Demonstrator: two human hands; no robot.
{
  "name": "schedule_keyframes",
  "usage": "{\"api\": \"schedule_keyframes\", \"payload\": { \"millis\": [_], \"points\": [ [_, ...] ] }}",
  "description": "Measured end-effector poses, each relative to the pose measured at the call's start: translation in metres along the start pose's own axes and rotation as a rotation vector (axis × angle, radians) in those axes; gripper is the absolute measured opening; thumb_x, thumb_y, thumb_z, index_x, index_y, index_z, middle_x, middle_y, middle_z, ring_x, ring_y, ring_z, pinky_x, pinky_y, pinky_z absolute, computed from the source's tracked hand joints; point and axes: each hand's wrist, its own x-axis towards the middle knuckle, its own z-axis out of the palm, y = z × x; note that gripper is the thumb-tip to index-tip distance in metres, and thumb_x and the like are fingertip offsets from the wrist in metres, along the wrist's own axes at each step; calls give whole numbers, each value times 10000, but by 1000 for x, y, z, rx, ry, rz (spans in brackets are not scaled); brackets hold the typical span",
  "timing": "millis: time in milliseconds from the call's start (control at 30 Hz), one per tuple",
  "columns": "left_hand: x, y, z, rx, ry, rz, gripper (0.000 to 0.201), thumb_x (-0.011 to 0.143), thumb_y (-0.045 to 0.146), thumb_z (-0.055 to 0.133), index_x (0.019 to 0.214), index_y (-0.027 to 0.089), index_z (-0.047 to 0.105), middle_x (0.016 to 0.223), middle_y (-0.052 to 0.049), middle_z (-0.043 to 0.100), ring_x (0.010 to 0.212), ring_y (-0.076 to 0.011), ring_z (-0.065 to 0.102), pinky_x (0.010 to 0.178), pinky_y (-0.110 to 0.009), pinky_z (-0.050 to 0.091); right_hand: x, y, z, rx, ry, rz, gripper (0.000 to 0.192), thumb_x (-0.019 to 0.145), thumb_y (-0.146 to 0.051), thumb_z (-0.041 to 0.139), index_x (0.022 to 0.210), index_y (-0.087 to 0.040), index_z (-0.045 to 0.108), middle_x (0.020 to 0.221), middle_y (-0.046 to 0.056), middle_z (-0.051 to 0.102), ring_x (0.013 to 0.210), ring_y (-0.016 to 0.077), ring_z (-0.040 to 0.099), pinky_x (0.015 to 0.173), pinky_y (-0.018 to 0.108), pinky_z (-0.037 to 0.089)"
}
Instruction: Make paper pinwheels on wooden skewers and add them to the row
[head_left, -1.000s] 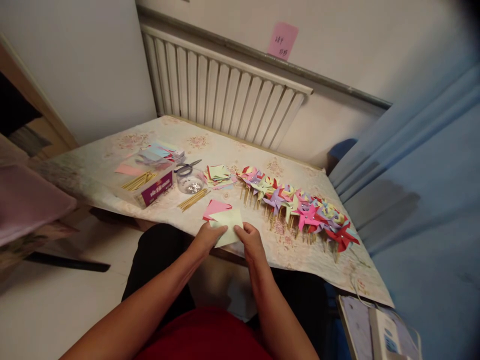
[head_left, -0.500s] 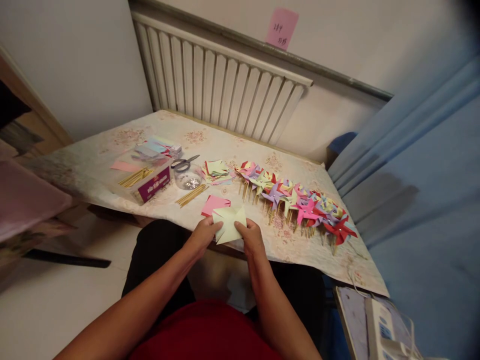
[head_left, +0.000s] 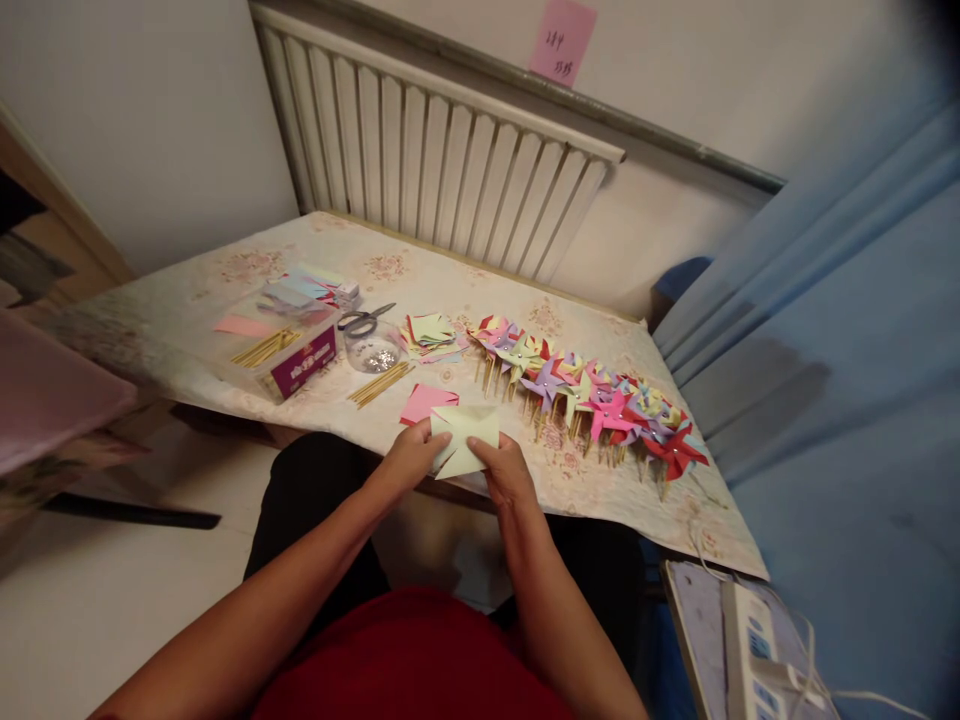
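Observation:
A pale green paper square [head_left: 465,440], slit inward from its corners, is held between both hands over the table's front edge. My left hand [head_left: 412,455] pinches its left side, thumb on top. On its right side, my right hand [head_left: 506,465] grips it the same way, the thumb resting on the paper's face. Just behind lie slit pink paper squares [head_left: 427,402] on the cloth. Farther back is a pile of mixed-colour cut papers [head_left: 431,332]. Bamboo sticks [head_left: 380,384] lie to the left, near a clear bowl [head_left: 373,358] of small shiny pieces.
Finished paper pinwheels [head_left: 577,390] on sticks fill the table's right side. A clear box [head_left: 300,365] with a purple label holds more sticks at left, near scissors [head_left: 366,318]. A power strip [head_left: 750,650] with cables sits at lower right; a blue curtain [head_left: 840,350] hangs there.
The green paper has turned slightly in my hands and its upper right corner now lies flatter. The whole view has shifted a little.

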Motion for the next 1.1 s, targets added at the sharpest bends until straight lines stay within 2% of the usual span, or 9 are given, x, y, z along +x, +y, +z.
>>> {"api": "schedule_keyframes", "payload": {
  "millis": [133, 267, 333, 467, 633, 800, 1000, 1100],
  "points": [
    [-10, 8, -4, -95, -64, 96, 511, 785, 405, 606, 1216, 135, 552, 755, 9, 619, 642, -123, 548, 617, -244, 427, -1, -7, 2, 37, 68, -49, 360, 569, -270, 811, 879, -119, 708, 770, 41, 750, 608, 165, 653, 621, 280, 520],
    [-17, 7, -11, -181, -52, 143, 694, 799, 376, 623, 1425, 203, 377, 1021, -46, 636, 836, -141, 604, 786, -290, 484, -1, -14, 6, 84, 99, -80, 336, 571, -257, 806, 866, -134, 702, 789, 35, 754, 620, 164, 660, 621, 272, 527],
    [-19, 4, -16, -192, -61, 159, 690, 811, 372, 622, 1439, 235, 372, 1140, -66, 612, 945, -162, 605, 862, -323, 486, -2, -17, 7, 124, 95, -79, 330, 567, -250, 807, 859, -140, 698, 797, 33, 756, 619, 161, 661, 620, 270, 533],
    [-20, -1, -23, -64, -88, 219, 545, 809, 362, 631, 1332, 240, 535, 1169, -69, 623, 1040, -200, 585, 918, -352, 470, -3, -21, 11, 184, 90, -61, 316, 558, -231, 813, 837, -144, 693, 795, 31, 756, 620, 157, 666, 620, 264, 543],
    [-19, 1, -25, 208, -172, 307, 349, 842, 287, 567, 1175, 233, 657, 1115, -50, 657, 969, -181, 592, 889, -327, 453, -6, -25, 16, 200, 71, -52, 322, 546, -218, 822, 831, -144, 691, 803, 29, 755, 644, 153, 671, 641, 254, 547],
    [-16, 9, -20, 281, -180, 397, 257, 827, 267, 547, 1018, 201, 705, 1010, -60, 676, 934, -190, 599, 842, -315, 453, -8, -22, 21, 157, 34, -59, 327, 564, -243, 819, 848, -148, 688, 812, 33, 751, 675, 174, 671, 669, 285, 547],
    [-14, 14, -20, 293, -156, 397, 165, 795, 280, 570, 870, 212, 700, 894, -44, 672, 873, -195, 600, 837, -317, 449, -11, -20, 26, 140, 37, -49, 354, 560, -256, 808, 878, -146, 699, 824, 50, 748, 741, 216, 676, 711, 331, 542],
    [-13, 14, -21, 307, -128, 396, 134, 782, 304, 600, 821, 208, 686, 845, -33, 645, 830, -185, 577, 808, -309, 442, -12, -20, 27, 124, 32, -59, 346, 562, -251, 805, 874, -140, 705, 839, 52, 749, 741, 204, 668, 716, 317, 530]
  ]
}}
